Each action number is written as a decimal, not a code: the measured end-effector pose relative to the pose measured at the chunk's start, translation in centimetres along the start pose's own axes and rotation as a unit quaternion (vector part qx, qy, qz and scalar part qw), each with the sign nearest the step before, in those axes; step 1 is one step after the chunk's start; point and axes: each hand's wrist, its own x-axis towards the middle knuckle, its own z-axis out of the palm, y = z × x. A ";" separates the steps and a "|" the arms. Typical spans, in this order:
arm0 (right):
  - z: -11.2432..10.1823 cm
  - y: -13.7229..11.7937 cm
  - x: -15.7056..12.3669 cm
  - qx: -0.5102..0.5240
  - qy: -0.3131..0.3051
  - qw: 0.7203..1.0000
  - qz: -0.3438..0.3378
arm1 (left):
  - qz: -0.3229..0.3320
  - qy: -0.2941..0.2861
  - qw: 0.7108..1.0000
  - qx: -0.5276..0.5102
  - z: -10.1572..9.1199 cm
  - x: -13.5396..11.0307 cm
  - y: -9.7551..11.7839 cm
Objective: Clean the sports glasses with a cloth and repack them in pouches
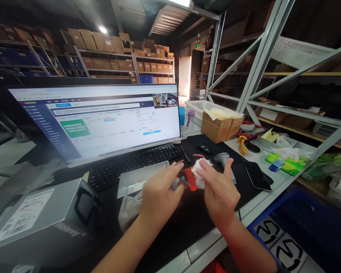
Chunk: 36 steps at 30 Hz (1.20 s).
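Left hand (pixel 159 193) fingers closed around a red-and-grey tool (pixel 187 180), long axis running left to right above the counter (pixel 261 201); right hand (pixel 220 189) fingers pinch a white wipe (pixel 200 172) against its right end.

A small red-and-grey plastic object (pixel 184 181) is held above the black mat-covered surface (pixel 187 223), in front of the keyboard. Its red part faces up and to the right; the grey end is tucked under the left hand (pixel 159 195). A crumpled white cloth wipe (pixel 199 172), bunched in the right hand (pixel 218 189), presses against the red part.
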 end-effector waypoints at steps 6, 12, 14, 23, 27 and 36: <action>1.2 -2.0 -0.3 0.003 -0.033 0.998 -0.058 | 0.012 -0.002 1.000 0.025 -0.1 -0.3 -0.5; 0.9 -2.9 0.5 0.020 -0.094 0.985 -0.142 | 0.013 -0.002 1.000 -0.014 -0.6 -0.3 -0.6; 0.8 -1.7 1.0 0.025 -0.068 0.993 -0.098 | 0.002 0.005 1.000 -0.005 -0.5 -0.2 -0.4; 0.0 3.5 -0.3 0.323 0.253 0.792 0.453 | -0.122 0.041 0.990 -0.063 -0.8 0.1 0.4; 0.9 1.3 -1.1 0.498 0.139 0.632 0.577 | -0.151 0.040 0.984 -0.083 -0.5 0.0 0.6; 2.4 -3.0 -1.2 0.526 0.028 0.665 0.530 | -0.192 0.001 0.975 -0.111 0.0 -0.3 0.2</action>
